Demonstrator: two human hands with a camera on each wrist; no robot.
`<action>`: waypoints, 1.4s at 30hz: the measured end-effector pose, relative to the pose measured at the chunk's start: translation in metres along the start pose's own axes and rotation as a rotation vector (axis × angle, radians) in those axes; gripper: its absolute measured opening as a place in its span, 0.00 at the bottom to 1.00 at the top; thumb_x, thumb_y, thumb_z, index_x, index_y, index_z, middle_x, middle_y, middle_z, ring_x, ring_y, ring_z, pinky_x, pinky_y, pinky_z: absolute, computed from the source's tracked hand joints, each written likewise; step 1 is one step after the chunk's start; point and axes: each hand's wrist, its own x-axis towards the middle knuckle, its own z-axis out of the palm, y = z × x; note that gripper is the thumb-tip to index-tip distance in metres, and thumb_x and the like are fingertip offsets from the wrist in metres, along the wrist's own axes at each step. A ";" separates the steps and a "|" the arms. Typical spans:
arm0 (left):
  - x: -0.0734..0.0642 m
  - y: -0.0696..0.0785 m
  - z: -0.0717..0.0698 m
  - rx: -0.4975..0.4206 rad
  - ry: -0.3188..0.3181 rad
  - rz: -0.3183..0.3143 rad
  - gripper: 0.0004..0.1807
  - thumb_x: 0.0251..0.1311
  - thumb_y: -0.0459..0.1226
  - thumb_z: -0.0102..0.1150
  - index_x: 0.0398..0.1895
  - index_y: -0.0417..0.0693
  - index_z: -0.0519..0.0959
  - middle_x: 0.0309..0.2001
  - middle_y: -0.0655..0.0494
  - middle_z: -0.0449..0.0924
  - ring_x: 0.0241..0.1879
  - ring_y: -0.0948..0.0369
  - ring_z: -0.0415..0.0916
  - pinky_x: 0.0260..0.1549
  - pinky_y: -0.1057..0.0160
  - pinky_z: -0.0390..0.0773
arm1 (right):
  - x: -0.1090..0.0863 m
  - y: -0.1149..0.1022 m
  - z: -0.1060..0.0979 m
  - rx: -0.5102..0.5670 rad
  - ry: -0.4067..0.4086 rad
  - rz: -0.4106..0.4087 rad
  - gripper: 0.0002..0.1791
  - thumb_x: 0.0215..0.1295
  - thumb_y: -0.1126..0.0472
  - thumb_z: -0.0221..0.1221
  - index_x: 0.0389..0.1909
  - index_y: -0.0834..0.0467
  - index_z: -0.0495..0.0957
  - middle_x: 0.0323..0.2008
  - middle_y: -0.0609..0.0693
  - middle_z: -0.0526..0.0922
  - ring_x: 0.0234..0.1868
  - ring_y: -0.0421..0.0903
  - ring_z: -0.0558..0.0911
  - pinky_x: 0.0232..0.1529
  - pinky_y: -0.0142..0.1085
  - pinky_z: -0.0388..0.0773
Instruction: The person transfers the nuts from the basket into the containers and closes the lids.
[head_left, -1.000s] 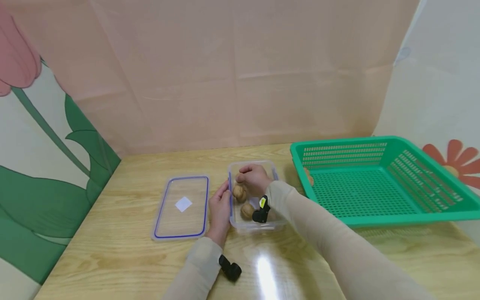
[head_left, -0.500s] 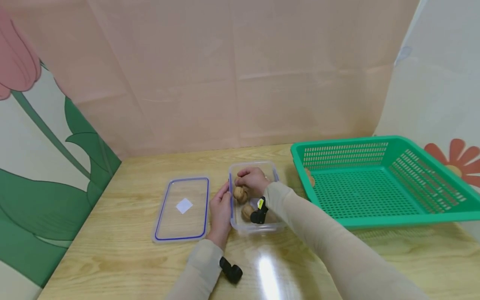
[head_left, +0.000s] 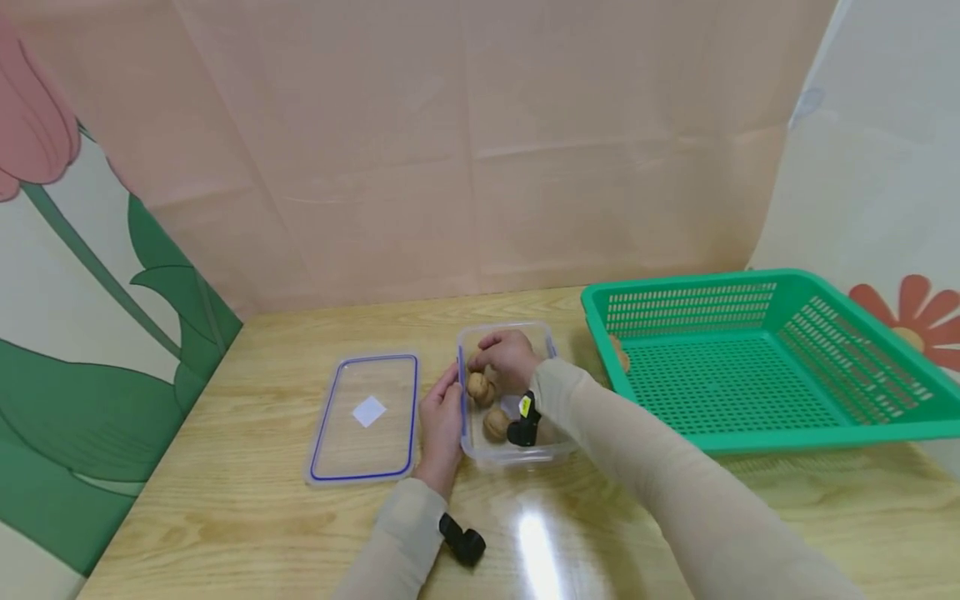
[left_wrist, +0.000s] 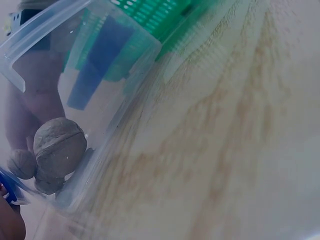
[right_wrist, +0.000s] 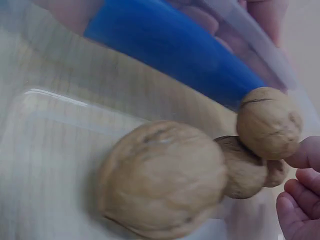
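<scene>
A clear plastic food box (head_left: 517, 454) with blue latch flaps stands on the table, holding several walnuts (head_left: 497, 423). My left hand (head_left: 441, 425) rests along the outside of its left wall, fingers fairly straight. Inside, my right hand (head_left: 510, 358) is bent over the far left part, with fingertips beside the clustered walnuts (right_wrist: 270, 122). One finger appears to touch a walnut; I see none between the fingertips. A larger-looking walnut (right_wrist: 165, 180) lies apart from the hand. Through the box wall, the left wrist view shows walnuts (left_wrist: 60, 145) and the right hand.
A clear lid (head_left: 367, 458) with a blue seal and white label lies left of the box. To the right stands a green plastic basket (head_left: 720, 375), with something brown (head_left: 618, 354) at its left inner wall. A pink cloth backdrop (head_left: 465, 150) hangs behind the wooden table (head_left: 225, 483).
A walnut seen at the right fingertips a second ago no longer shows between them in the head view. The right hand has shifted only slightly; the left hand still rests against the box.
</scene>
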 end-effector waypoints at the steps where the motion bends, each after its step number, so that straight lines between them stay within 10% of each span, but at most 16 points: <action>1: 0.000 0.000 0.000 0.005 0.002 -0.001 0.19 0.58 0.30 0.48 0.53 0.42 0.77 0.55 0.48 0.76 0.59 0.56 0.69 0.59 0.58 0.69 | -0.001 -0.002 -0.001 0.006 -0.004 0.009 0.23 0.40 0.73 0.65 0.44 0.66 0.76 0.34 0.52 0.78 0.41 0.47 0.74 0.45 0.33 0.72; 10: -0.002 0.002 -0.001 -0.011 -0.016 -0.003 0.19 0.59 0.30 0.48 0.54 0.43 0.77 0.56 0.49 0.75 0.59 0.56 0.68 0.60 0.59 0.68 | -0.004 -0.030 -0.022 -0.092 -0.069 -0.042 0.22 0.51 0.64 0.63 0.49 0.63 0.76 0.52 0.56 0.76 0.57 0.54 0.70 0.62 0.52 0.65; 22: -0.003 0.003 -0.002 -0.008 -0.008 0.007 0.19 0.58 0.29 0.48 0.53 0.42 0.76 0.56 0.48 0.75 0.59 0.54 0.69 0.60 0.59 0.69 | -0.022 -0.076 -0.058 -0.139 -0.120 -0.128 0.22 0.56 0.63 0.61 0.53 0.63 0.73 0.55 0.59 0.74 0.58 0.55 0.70 0.65 0.48 0.62; 42: -0.003 0.001 -0.002 -0.003 -0.004 -0.005 0.19 0.58 0.30 0.48 0.53 0.43 0.77 0.56 0.48 0.75 0.59 0.54 0.69 0.59 0.59 0.69 | -0.043 -0.057 -0.164 -0.142 -0.408 -0.196 0.26 0.61 0.62 0.58 0.57 0.69 0.66 0.50 0.49 0.76 0.54 0.44 0.74 0.67 0.45 0.60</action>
